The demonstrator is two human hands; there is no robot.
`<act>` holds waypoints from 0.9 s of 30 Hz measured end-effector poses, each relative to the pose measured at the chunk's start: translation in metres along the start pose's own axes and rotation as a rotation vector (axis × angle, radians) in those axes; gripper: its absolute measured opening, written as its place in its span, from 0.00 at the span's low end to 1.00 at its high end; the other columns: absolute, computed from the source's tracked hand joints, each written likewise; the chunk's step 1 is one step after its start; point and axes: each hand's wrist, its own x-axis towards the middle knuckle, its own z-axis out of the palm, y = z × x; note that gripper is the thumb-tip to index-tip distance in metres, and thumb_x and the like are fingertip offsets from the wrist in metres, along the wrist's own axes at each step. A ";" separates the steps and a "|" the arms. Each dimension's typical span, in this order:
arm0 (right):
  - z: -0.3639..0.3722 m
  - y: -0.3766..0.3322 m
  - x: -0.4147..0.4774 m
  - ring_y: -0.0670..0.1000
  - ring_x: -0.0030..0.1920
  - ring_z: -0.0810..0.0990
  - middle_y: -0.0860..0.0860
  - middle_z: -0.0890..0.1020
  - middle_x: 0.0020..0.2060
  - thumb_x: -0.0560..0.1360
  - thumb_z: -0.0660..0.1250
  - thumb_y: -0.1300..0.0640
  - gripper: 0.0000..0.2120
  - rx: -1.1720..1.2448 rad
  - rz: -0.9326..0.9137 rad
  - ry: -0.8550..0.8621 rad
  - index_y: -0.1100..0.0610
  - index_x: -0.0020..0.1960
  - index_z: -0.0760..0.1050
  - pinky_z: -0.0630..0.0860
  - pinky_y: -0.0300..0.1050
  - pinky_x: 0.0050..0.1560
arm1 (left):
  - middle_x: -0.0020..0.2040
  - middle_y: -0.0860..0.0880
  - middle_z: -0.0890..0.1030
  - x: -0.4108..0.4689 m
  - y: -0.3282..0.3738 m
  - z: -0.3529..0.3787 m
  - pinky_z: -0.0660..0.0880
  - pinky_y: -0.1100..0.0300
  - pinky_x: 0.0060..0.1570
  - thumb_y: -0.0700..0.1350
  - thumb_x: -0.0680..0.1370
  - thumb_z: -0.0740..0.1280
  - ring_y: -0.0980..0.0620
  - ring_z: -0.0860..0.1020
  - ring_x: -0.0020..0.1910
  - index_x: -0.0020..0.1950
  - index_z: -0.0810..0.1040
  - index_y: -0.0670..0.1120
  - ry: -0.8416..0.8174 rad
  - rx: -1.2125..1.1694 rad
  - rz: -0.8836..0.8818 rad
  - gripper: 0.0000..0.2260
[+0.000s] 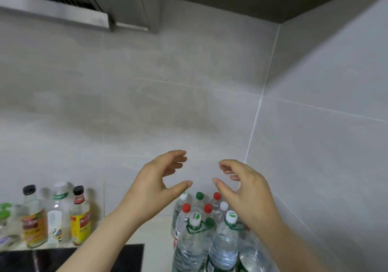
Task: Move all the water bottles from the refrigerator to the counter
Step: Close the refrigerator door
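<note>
Several clear water bottles (190,242) with white, red and green caps stand packed together on the pale counter (157,229) in the corner by the tiled wall. My left hand (155,185) hovers above them with curved fingers and holds nothing. My right hand (245,189) mirrors it, also empty, just above the bottle caps. A gap of bare wall shows between the two hands. The refrigerator is out of view.
Condiment bottles (79,219) and jars stand along the wall at the left. A black cooktop (69,259) fills the lower left. A steel range hood (84,4) hangs at the top left. Tiled walls meet in a corner on the right.
</note>
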 end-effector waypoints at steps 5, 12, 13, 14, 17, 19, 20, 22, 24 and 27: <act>-0.008 -0.005 0.013 0.42 0.53 0.79 0.41 0.81 0.53 0.74 0.70 0.47 0.17 0.050 -0.051 0.001 0.46 0.62 0.76 0.78 0.43 0.57 | 0.57 0.60 0.80 0.002 0.013 -0.004 0.76 0.64 0.59 0.46 0.71 0.76 0.64 0.78 0.57 0.66 0.74 0.53 0.057 0.010 -0.002 0.25; -0.001 -0.013 0.040 0.41 0.52 0.79 0.40 0.81 0.52 0.74 0.71 0.49 0.16 0.212 -0.194 -0.047 0.48 0.60 0.77 0.77 0.41 0.56 | 0.56 0.60 0.81 -0.008 0.031 -0.014 0.76 0.65 0.57 0.49 0.69 0.76 0.62 0.79 0.56 0.64 0.75 0.53 0.190 0.076 -0.066 0.25; 0.002 -0.015 0.044 0.41 0.52 0.79 0.40 0.81 0.52 0.74 0.72 0.49 0.16 0.246 -0.219 -0.057 0.48 0.60 0.77 0.77 0.41 0.56 | 0.56 0.60 0.81 -0.012 0.033 -0.016 0.76 0.65 0.57 0.49 0.69 0.76 0.62 0.79 0.56 0.64 0.75 0.54 0.216 0.093 -0.081 0.24; 0.005 -0.017 0.048 0.41 0.52 0.79 0.40 0.81 0.52 0.74 0.72 0.49 0.16 0.280 -0.240 -0.070 0.48 0.60 0.77 0.78 0.41 0.56 | 0.56 0.61 0.81 -0.016 0.034 -0.018 0.76 0.66 0.56 0.50 0.69 0.76 0.62 0.79 0.56 0.64 0.75 0.54 0.244 0.114 -0.099 0.24; 0.021 -0.024 0.055 0.43 0.52 0.80 0.41 0.81 0.53 0.73 0.72 0.50 0.16 0.412 -0.287 -0.106 0.48 0.60 0.77 0.79 0.43 0.56 | 0.55 0.64 0.81 -0.036 0.041 -0.024 0.75 0.69 0.55 0.48 0.70 0.77 0.64 0.79 0.55 0.63 0.75 0.55 0.334 0.168 -0.180 0.23; 0.034 -0.033 0.056 0.43 0.52 0.80 0.40 0.81 0.52 0.73 0.72 0.50 0.16 0.489 -0.327 -0.141 0.49 0.60 0.77 0.79 0.44 0.55 | 0.55 0.64 0.81 -0.053 0.046 -0.032 0.76 0.67 0.55 0.47 0.70 0.76 0.63 0.80 0.55 0.63 0.75 0.56 0.390 0.216 -0.229 0.23; 0.041 -0.040 0.056 0.43 0.52 0.80 0.41 0.81 0.52 0.73 0.72 0.51 0.16 0.519 -0.349 -0.166 0.49 0.60 0.77 0.79 0.44 0.55 | 0.55 0.64 0.81 -0.061 0.049 -0.038 0.77 0.66 0.55 0.47 0.70 0.77 0.63 0.80 0.55 0.63 0.75 0.56 0.424 0.243 -0.249 0.23; 0.052 -0.056 0.054 0.43 0.52 0.80 0.41 0.81 0.52 0.73 0.72 0.51 0.16 0.579 -0.394 -0.209 0.50 0.59 0.77 0.79 0.45 0.55 | 0.55 0.62 0.82 -0.080 0.055 -0.052 0.77 0.65 0.55 0.46 0.70 0.77 0.63 0.80 0.55 0.63 0.76 0.54 0.497 0.299 -0.287 0.22; 0.061 -0.076 0.050 0.43 0.52 0.81 0.42 0.82 0.51 0.73 0.73 0.52 0.15 0.640 -0.427 -0.237 0.50 0.59 0.77 0.80 0.45 0.54 | 0.56 0.61 0.82 -0.099 0.063 -0.067 0.77 0.64 0.57 0.46 0.70 0.77 0.64 0.80 0.55 0.63 0.76 0.53 0.539 0.362 -0.325 0.23; 0.069 -0.113 0.040 0.43 0.52 0.81 0.41 0.82 0.51 0.72 0.73 0.53 0.15 0.719 -0.485 -0.277 0.48 0.59 0.77 0.80 0.44 0.54 | 0.55 0.61 0.82 -0.129 0.080 -0.091 0.78 0.60 0.57 0.52 0.69 0.76 0.63 0.80 0.56 0.63 0.76 0.54 0.598 0.461 -0.355 0.24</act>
